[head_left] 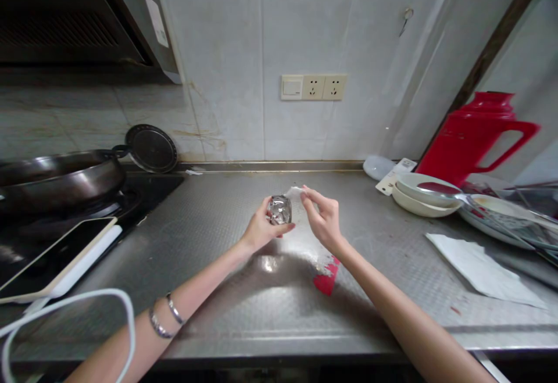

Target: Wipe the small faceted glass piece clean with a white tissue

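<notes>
My left hand (267, 224) is closed around a small clear glass cup (280, 210), held above the steel counter with its rounded side toward me. Between the fingertips of my right hand (321, 214) is a piece of white tissue (294, 192), pinched just right of the cup's upper edge. Whether the tissue touches the glass, I cannot tell. Below my right wrist, a red torn patch (326, 281) lies on the counter (209, 243).
To the left, a pan (65, 179) sits on the stove near a phone (56, 261) and a white cable (126, 307). On the right are a red thermos (468, 139), stacked bowls (425, 203), plates and a folded white cloth or paper (483, 269). Wall sockets (325, 88) face me.
</notes>
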Available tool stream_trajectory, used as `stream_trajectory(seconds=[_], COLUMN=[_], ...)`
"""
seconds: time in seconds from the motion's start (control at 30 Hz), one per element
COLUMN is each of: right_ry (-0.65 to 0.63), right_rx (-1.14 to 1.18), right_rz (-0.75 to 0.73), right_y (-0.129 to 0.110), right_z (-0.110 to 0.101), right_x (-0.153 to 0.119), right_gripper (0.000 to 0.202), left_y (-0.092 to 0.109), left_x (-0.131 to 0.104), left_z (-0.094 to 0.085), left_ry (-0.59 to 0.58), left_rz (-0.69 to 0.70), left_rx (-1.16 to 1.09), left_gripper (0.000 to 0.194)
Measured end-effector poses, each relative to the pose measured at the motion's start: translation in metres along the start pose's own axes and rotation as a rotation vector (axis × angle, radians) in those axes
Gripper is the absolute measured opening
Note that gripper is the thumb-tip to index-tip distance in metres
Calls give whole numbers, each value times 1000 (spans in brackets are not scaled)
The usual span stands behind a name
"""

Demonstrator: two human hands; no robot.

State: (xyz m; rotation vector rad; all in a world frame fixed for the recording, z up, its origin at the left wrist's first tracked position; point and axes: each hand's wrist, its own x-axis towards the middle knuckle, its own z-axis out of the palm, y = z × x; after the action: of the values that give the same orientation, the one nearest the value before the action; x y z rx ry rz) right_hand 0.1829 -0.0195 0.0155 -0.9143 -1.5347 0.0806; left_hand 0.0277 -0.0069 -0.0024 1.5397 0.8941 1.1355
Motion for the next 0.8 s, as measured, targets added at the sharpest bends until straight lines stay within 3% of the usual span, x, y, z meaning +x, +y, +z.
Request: stream_trajectory(seconds=[0.13,0.33,0.43,0.6,0.8], right_ry=[-158,-219,-246,-148,-357], right_rx=[-18,13,53,-26,-166], right_rz=[-221,-462,-477,-422,-553], right_y=[2,-5,-10,-11,-5], right_z=[4,1,-1,1,2], right_x=[-4,-8,-8,-4,-3], right_gripper=[28,37,36,34,35], left_y=[0,1,0,-8,-8], left_x=[-1,0,3,4,0], left_z=[1,-1,-4,-6,-3], left_ry=[-23,9,30,36,50], left_rz=[13,-35,-40,53,83], left_rx=[-29,-62,-22,172,324], left_gripper=[66,61,57,58,56])
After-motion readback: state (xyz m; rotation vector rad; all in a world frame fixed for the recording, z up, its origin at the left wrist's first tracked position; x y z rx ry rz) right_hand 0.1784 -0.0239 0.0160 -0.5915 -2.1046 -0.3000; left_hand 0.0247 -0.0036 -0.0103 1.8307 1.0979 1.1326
